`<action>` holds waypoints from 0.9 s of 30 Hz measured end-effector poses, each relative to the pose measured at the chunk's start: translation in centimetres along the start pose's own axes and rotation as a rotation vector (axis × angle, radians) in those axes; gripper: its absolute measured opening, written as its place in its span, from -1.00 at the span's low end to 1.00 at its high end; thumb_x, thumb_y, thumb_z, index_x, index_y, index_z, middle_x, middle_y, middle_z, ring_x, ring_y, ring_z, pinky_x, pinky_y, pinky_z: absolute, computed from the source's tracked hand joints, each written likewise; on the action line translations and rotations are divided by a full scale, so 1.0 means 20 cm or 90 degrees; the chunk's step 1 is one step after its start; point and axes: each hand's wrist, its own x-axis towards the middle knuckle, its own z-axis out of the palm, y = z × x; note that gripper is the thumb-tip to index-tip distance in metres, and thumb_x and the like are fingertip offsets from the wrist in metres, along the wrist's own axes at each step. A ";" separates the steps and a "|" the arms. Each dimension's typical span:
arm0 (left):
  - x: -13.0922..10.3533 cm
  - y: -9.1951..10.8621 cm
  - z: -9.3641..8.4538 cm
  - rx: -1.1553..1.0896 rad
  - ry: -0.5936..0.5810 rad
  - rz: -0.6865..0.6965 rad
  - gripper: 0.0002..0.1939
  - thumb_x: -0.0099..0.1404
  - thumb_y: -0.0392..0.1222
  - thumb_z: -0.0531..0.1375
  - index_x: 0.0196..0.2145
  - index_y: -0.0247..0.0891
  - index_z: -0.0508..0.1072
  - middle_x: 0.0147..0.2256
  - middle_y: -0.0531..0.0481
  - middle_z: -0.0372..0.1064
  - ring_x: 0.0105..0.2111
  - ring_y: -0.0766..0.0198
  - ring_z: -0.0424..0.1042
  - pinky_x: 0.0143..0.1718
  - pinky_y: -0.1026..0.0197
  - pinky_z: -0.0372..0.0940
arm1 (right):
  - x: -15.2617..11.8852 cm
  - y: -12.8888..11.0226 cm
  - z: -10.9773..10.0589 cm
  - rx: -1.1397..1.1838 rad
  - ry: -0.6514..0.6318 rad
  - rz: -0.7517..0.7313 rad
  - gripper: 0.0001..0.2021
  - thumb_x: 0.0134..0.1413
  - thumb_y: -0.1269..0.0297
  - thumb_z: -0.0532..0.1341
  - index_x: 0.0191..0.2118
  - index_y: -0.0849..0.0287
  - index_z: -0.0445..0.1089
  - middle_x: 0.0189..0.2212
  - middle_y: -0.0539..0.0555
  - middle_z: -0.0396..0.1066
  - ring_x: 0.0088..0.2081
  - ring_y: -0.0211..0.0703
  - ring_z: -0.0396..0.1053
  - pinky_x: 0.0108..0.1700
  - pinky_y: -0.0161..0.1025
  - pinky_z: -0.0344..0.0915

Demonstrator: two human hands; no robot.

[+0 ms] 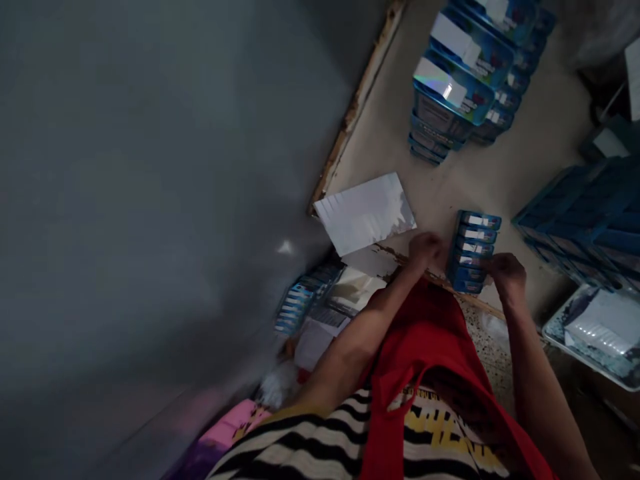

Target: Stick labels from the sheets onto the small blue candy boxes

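Observation:
A short row of small blue packs (470, 253), each with a shiny pale strip, stands near the front edge of the worktop. My left hand (425, 250) is closed just left of the row, fingers curled inward; what it holds, if anything, is too dim to make out. On the other side, my right hand (507, 275) has its fingertips pinched together at the packs' right edge, seemingly touching one. Anything between those fingers is hidden. Beyond my left hand lies a stack of white sheets (367, 213) with glossy patches.
Tall stacks of blue packs (455, 73) stand at the back of the worktop (440, 193). More blue stacks (595, 213) are on the right, above a tray (555, 330) holding pale sheets. A grey wall (150, 167) fills the left. Further packs (295, 303) sit lower left.

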 end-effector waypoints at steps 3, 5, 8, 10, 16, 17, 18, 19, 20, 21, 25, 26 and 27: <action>0.11 0.17 -0.36 0.174 0.221 0.185 -0.82 0.35 -0.12 0.30 -0.11 -0.14 0.61 -0.07 -0.10 0.60 0.03 0.04 0.54 0.06 0.07 0.37 | -0.10 -0.09 -0.06 -0.115 0.049 -0.100 -0.72 0.13 0.00 0.21 -0.17 0.06 0.47 -0.26 0.20 0.59 -0.24 0.14 0.51 -0.20 -0.02 0.34; 0.24 0.28 -0.59 0.314 0.294 0.253 -0.69 0.35 -0.12 0.35 0.03 -0.16 0.56 0.15 -0.24 0.49 0.30 -0.17 0.35 0.27 -0.05 0.23 | -0.15 -0.20 0.00 -0.146 0.087 -0.216 -0.74 0.23 0.08 0.16 -0.11 0.08 0.48 -0.19 0.22 0.58 -0.20 0.14 0.51 -0.13 0.01 0.38; 0.44 0.38 -0.79 0.430 0.252 0.262 -0.51 0.19 -0.13 0.51 0.03 -0.21 0.51 0.21 -0.34 0.42 0.35 -0.36 0.25 0.33 -0.17 0.14 | -0.16 -0.43 0.23 -0.119 0.020 -0.397 -0.75 0.33 0.15 0.15 -0.06 0.12 0.51 -0.13 0.22 0.58 -0.09 0.12 0.51 0.01 0.02 0.42; 0.53 0.40 -0.83 0.441 0.218 0.254 -0.57 0.13 -0.20 0.54 -0.07 -0.25 0.55 0.08 -0.30 0.49 0.23 -0.28 0.38 0.28 -0.14 0.20 | -0.10 -0.60 0.44 -0.142 -0.022 -0.477 -0.72 0.38 0.26 0.12 0.01 0.17 0.54 -0.07 0.26 0.57 0.02 0.14 0.47 0.11 0.03 0.39; 0.54 0.33 -0.83 0.332 0.178 0.291 -0.77 0.20 -0.38 0.32 -0.18 -0.25 0.70 -0.09 -0.19 0.63 -0.01 0.01 0.56 0.14 0.03 0.34 | 0.17 -0.96 0.86 -0.345 -0.099 -0.619 -0.51 0.44 0.46 0.00 0.37 0.23 0.36 0.35 0.28 0.34 0.24 0.17 0.28 0.28 0.04 0.26; 0.53 0.32 -0.84 0.321 0.167 0.299 -0.76 0.21 -0.38 0.30 -0.18 -0.24 0.71 -0.10 -0.17 0.65 -0.02 0.01 0.57 0.14 0.03 0.35 | 0.20 -0.98 0.90 -0.359 -0.096 -0.631 -0.49 0.45 0.46 -0.02 0.40 0.22 0.33 0.37 0.28 0.32 0.25 0.19 0.27 0.27 0.06 0.26; 0.52 0.32 -0.85 0.312 0.158 0.302 -0.76 0.22 -0.37 0.29 -0.19 -0.22 0.72 -0.12 -0.16 0.66 -0.03 0.01 0.58 0.14 0.02 0.36 | 0.23 -1.00 0.93 -0.366 -0.092 -0.639 -0.49 0.47 0.44 -0.03 0.41 0.22 0.33 0.36 0.29 0.33 0.24 0.21 0.27 0.26 0.08 0.26; 0.52 0.33 -0.85 0.303 0.150 0.301 -0.76 0.21 -0.36 0.30 -0.21 -0.20 0.73 -0.13 -0.14 0.67 -0.04 0.01 0.59 0.13 0.02 0.37 | 0.25 -1.01 0.96 -0.370 -0.088 -0.644 -0.50 0.48 0.42 -0.04 0.40 0.22 0.34 0.33 0.30 0.36 0.23 0.22 0.28 0.25 0.09 0.27; 0.51 0.33 -0.86 0.291 0.140 0.298 -0.77 0.20 -0.35 0.30 -0.22 -0.19 0.73 -0.15 -0.13 0.67 -0.06 0.02 0.60 0.11 0.04 0.38 | 0.27 -1.02 0.98 -0.373 -0.085 -0.647 -0.52 0.49 0.40 -0.03 0.38 0.22 0.36 0.29 0.32 0.40 0.22 0.23 0.28 0.24 0.10 0.27; 0.52 0.34 -0.86 0.278 0.129 0.294 -0.78 0.19 -0.35 0.30 -0.24 -0.19 0.73 -0.16 -0.12 0.68 -0.08 0.03 0.60 0.09 0.05 0.39 | 0.28 -1.02 1.00 -0.377 -0.085 -0.651 -0.54 0.51 0.37 -0.03 0.36 0.22 0.38 0.25 0.32 0.44 0.21 0.23 0.29 0.23 0.10 0.27; 0.54 0.36 -0.86 0.224 0.096 0.259 -0.79 0.13 -0.41 0.31 -0.29 -0.26 0.73 -0.22 -0.15 0.67 -0.15 0.07 0.60 0.04 0.09 0.41 | 0.30 -0.97 1.02 -0.408 -0.109 -0.679 -0.54 0.53 0.34 -0.02 0.39 0.20 0.34 0.30 0.30 0.41 0.27 0.20 0.27 0.27 0.07 0.23; 0.54 0.36 -0.86 0.211 0.092 0.244 -0.78 0.11 -0.42 0.32 -0.30 -0.28 0.72 -0.25 -0.15 0.66 -0.17 0.08 0.59 0.02 0.10 0.41 | 0.29 -0.96 1.02 -0.414 -0.114 -0.682 -0.52 0.53 0.35 -0.03 0.42 0.21 0.31 0.36 0.29 0.36 0.31 0.20 0.25 0.29 0.06 0.21; 0.54 0.36 -0.87 0.198 0.089 0.228 -0.79 0.09 -0.42 0.32 -0.31 -0.29 0.72 -0.27 -0.14 0.66 -0.20 0.08 0.59 -0.01 0.10 0.41 | 0.28 -0.94 1.01 -0.419 -0.119 -0.683 -0.51 0.52 0.36 -0.02 0.44 0.22 0.27 0.41 0.29 0.30 0.34 0.20 0.22 0.31 0.06 0.19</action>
